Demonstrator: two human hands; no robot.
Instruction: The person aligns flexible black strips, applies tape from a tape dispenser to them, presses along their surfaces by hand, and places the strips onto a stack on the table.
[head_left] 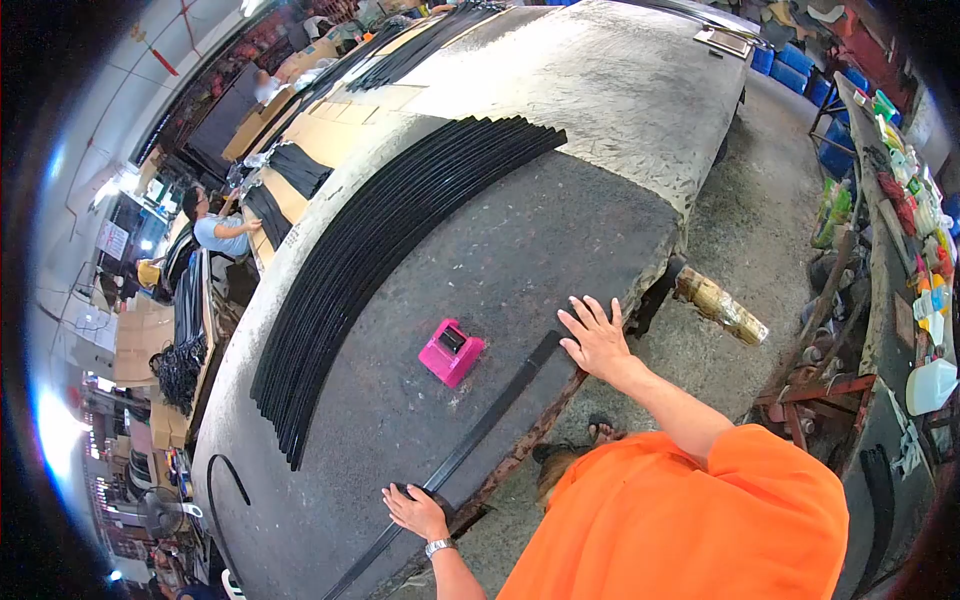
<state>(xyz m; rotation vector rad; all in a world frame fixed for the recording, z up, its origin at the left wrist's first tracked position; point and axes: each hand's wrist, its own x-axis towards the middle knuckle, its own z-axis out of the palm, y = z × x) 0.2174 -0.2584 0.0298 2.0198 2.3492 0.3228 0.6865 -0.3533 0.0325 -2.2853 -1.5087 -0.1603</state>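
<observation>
"What lies furthest left?"

"A thin, curled black strip [209,485] on the tabletop [560,230], then an arched row of long black strips [360,250]."

"And the hands?"

"Apart. The left hand [417,513] is palm down over the flat strip [492,412], which lies along the near edge. Something dark shows at its fingers; I can't tell whether it grips that."

"Next?"

"A pink holder [445,364] with a black piece on it, beyond the flat strip and touched by neither hand. Rightmost, the right hand [595,340] is spread at the strip's far end, fingers loose."

"Which step is this?"

"Laying the strip straight, I'd judge. The next move calls for light, even pressure at both ends."
</observation>
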